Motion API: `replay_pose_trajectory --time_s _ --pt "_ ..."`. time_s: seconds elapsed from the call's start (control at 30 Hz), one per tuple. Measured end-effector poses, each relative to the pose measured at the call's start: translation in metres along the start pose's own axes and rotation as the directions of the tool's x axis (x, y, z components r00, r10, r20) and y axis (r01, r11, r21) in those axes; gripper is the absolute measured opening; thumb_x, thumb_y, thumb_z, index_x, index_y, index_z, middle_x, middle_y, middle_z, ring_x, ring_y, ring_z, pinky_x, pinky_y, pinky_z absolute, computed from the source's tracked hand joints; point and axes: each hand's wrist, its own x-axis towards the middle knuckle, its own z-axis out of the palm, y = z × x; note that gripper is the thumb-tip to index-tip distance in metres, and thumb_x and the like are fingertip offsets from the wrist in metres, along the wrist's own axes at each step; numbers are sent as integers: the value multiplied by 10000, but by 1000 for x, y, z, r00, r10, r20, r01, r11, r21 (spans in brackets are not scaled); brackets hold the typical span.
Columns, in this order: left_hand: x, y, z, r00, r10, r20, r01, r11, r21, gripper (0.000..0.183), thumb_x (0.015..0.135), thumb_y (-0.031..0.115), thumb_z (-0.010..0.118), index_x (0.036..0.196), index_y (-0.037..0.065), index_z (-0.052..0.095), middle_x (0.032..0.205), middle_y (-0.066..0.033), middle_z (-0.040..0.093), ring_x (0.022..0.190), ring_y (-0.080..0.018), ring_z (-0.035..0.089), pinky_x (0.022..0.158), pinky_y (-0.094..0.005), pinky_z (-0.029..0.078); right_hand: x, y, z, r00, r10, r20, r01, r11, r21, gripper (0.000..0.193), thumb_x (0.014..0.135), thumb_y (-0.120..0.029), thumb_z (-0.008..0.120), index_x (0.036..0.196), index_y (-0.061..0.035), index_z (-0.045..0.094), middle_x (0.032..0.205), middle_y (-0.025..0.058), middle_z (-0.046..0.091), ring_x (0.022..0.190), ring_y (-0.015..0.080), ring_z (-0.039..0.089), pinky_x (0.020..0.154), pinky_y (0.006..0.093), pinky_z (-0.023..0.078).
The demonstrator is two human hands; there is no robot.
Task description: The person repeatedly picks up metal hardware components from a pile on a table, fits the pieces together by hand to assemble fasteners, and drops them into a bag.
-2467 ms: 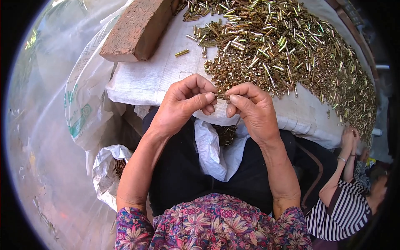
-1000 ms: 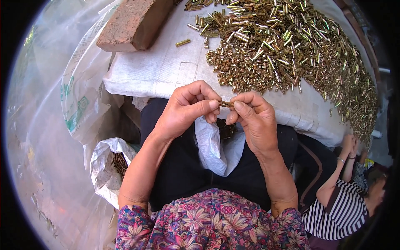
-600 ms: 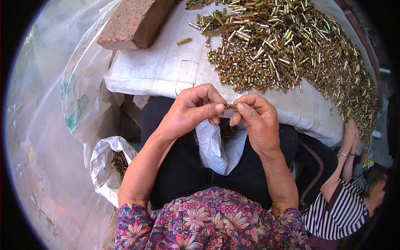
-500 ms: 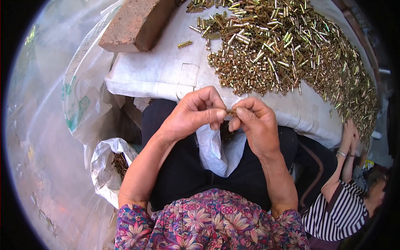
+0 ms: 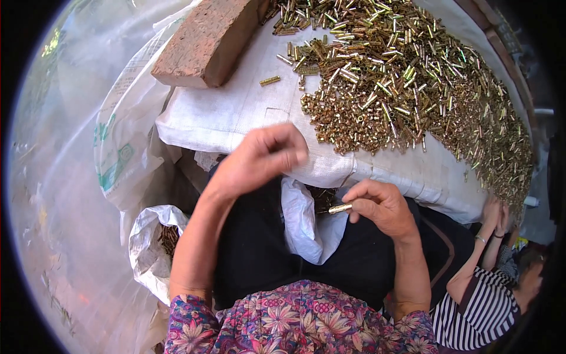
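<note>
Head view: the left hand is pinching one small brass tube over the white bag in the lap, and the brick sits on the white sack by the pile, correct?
Not quite. In the head view it is the right hand that pinches the brass tube; the left hand is raised toward the pile. The white bag, brick and white sack are as you say.

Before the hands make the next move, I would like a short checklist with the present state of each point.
1. Right hand pinches one small brass tube at its fingertips: ok.
2. Left hand is free to pick: cannot tell, its fingers are curled and blurred.
3. Pile of brass tubes lies within reach on the white woven sack: ok.
4. White bag between the hands is open, brass pieces showing inside: ok.
5. Brick rests on the sack's corner: ok.
6. Another person's hand stays apart from the work: ok.
</note>
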Motion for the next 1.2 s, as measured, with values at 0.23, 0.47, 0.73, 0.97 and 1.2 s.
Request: replay_pose_trajectory --time_s 0.23,0.47,0.73,0.97,1.2 --pt "71 -15 -40 889 392 -236 -19 546 838 110 832 119 615 914 48 637 913 -145 630 855 -364 625 755 -455 496 64 -46 -10 923 -316 -220 159 833 -530 132 900 -117 599 868 8 626 735 13 593 671 77 529 604 244 427" --pt "105 -20 -38 933 283 -222 65 475 877 178 816 193 653 943 69 644 942 -125 633 905 -354 617 776 -458 482 197 -40 -27 716 -695 68 299 217 -929 64 821 -68 609 866 -30 633 810 121 637 771 283 602 702 398 493" --pt "104 -26 -31 908 338 -246 54 489 871 182 807 188 647 952 78 635 925 -126 635 913 -364 613 768 -475 484 231 -38 -25 765 -602 231 274 -21 -961 55 754 -40 574 803 -52 595 805 117 635 821 331 595 723 447 491" --pt "92 -25 -37 885 426 -189 -63 510 858 162 803 139 631 919 31 598 848 -137 619 811 -318 630 721 -434 494 231 -33 -34 817 -530 228 265 -5 -964 64 785 -75 613 803 -24 580 822 138 627 847 334 586 774 448 474" --pt "42 -2 -38 960 54 -274 2 980 200 96 819 74 625 814 5 558 683 -32 569 646 -147 590 621 -285 492 145 -48 -8 899 -437 -15 232 504 -832 114 853 -99 632 904 -8 585 771 66 603 749 200 580 703 337 475"
